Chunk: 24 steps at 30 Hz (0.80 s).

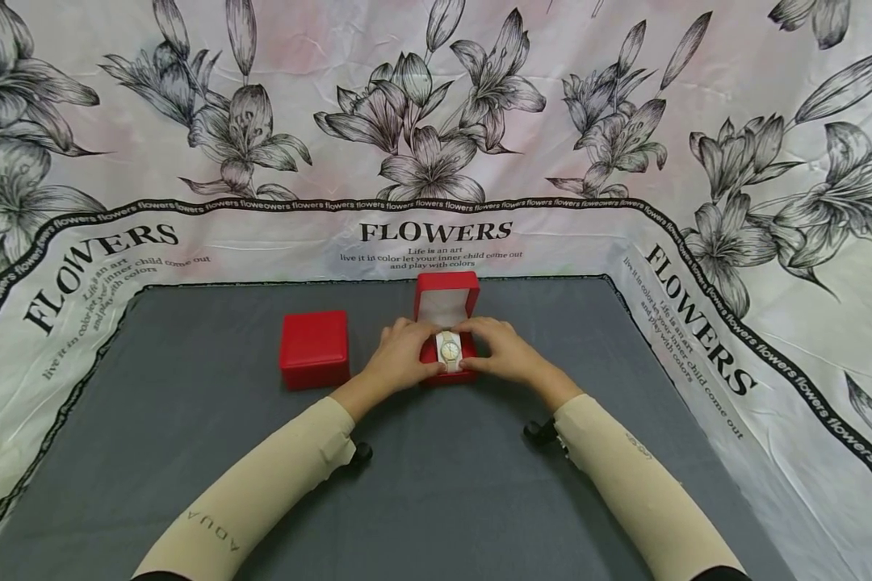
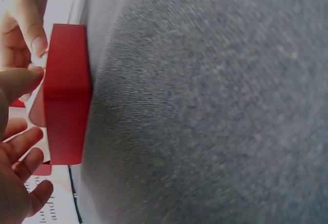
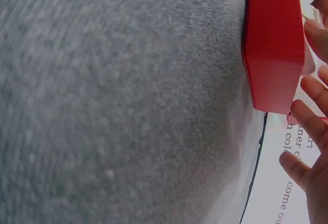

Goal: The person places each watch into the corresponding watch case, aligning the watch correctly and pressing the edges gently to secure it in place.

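Observation:
A wristwatch (image 1: 450,350) with a round pale dial and light strap is wrapped round a white cushion (image 1: 439,342). It sits in the base of a red watch box (image 1: 446,288) whose lid stands up at the back. My left hand (image 1: 401,355) holds the left side of the watch and cushion between thumb and forefinger. On the other side, my right hand (image 1: 507,351) does the same, thumb at the near end and forefinger at the far end. In the left wrist view the thumbs meet the strap just above the box's front wall (image 2: 66,116), other fingers loosely spread.
A second red box (image 1: 315,349), closed, stands on the grey cloth (image 1: 436,484) left of the open one. Behind and at both sides hangs a white floral sheet (image 1: 276,238) with printed lettering. Small black devices (image 1: 540,433) are worn at the wrists.

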### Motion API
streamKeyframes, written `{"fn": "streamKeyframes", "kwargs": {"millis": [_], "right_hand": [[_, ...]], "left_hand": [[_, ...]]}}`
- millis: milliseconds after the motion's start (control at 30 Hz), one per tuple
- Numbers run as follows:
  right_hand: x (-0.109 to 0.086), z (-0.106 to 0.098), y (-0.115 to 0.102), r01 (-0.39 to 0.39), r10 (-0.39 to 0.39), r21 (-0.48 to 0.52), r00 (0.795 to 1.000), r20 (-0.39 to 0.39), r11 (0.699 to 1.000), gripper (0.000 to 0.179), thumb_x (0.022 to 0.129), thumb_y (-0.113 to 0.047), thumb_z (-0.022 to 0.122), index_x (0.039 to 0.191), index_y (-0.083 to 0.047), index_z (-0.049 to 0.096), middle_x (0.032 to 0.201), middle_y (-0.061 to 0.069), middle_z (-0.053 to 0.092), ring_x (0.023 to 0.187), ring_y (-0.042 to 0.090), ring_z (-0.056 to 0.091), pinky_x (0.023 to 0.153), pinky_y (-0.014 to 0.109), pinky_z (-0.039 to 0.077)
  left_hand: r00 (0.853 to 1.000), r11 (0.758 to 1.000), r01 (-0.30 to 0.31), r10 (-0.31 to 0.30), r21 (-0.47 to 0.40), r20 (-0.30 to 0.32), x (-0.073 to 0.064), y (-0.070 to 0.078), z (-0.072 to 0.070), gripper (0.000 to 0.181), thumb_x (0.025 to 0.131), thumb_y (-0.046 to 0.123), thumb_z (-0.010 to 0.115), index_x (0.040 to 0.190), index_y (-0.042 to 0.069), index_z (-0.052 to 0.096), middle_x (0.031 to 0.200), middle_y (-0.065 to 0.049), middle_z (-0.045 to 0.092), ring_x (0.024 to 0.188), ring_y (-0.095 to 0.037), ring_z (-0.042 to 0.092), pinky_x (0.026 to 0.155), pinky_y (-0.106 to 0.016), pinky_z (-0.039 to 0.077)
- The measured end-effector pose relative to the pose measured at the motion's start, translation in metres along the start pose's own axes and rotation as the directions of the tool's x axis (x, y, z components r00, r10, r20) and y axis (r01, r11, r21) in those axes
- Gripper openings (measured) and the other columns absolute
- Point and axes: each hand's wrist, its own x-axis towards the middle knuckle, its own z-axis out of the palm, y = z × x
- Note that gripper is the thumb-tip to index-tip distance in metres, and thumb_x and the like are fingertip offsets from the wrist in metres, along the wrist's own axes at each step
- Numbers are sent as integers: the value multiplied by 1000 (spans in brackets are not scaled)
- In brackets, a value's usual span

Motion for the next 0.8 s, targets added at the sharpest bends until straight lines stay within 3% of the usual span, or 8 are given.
{"fn": "streamKeyframes", "kwargs": {"millis": [200, 433, 633, 800], "right_hand": [[-7, -14, 3, 16, -13, 73, 999, -43, 997, 59, 87, -24, 84, 139, -9, 61, 139, 9, 62, 132, 28, 54, 111, 53, 42], [-13, -39, 11, -40, 47, 73, 995, -93, 997, 57, 90, -28, 81, 140, -11, 61, 142, 8, 60, 136, 29, 52, 113, 56, 39], [-6, -63, 13, -84, 102, 119, 982, -158, 989, 56, 91, -29, 79, 141, -13, 61, 142, 3, 61, 137, 27, 51, 113, 55, 39], [8, -72, 11, -115, 138, 141, 976, -170, 983, 55, 93, -28, 78, 143, -18, 59, 144, 0, 61, 138, 24, 51, 114, 52, 39]], "left_hand": [[1000, 1000, 1, -2, -30, -25, -5, -1, -18, 63, 87, 38, 81, 141, 14, 62, 137, -5, 65, 125, -26, 48, 102, -49, 39], [997, 1000, 18, -19, -24, -73, -6, -6, -51, 63, 88, 37, 80, 142, 11, 60, 138, -8, 64, 126, -29, 48, 101, -52, 39], [991, 999, 53, -53, -2, -123, 5, -11, -78, 64, 89, 35, 79, 144, 9, 59, 140, -8, 63, 131, -32, 47, 105, -56, 37], [991, 999, 40, -39, -2, -130, 20, -16, -85, 65, 90, 33, 79, 146, 11, 56, 141, -7, 63, 132, -34, 46, 110, -57, 35]]}}
